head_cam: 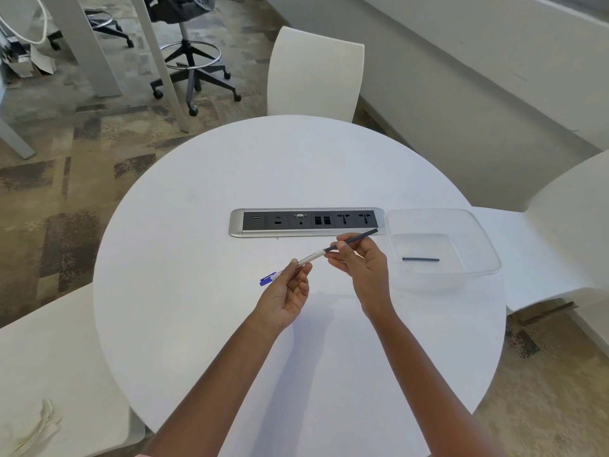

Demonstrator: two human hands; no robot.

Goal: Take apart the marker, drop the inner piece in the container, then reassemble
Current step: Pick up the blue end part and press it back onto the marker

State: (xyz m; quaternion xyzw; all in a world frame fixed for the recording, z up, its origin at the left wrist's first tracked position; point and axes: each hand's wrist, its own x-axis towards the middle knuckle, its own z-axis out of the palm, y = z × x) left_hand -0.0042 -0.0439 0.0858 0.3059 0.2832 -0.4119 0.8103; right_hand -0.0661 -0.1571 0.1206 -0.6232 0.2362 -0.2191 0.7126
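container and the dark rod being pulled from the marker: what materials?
Container: clear, glossy, probably plastic; the table shows through its walls. Dark rod, pinched by the right hand: matte dark grey, maybe fibre or plastic; can't tell. Marker barrel: smooth white printed plastic, seemingly.

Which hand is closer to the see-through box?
The right hand. It holds the dark inner piece just left of the clear container, while the left hand holds the marker body farther away.
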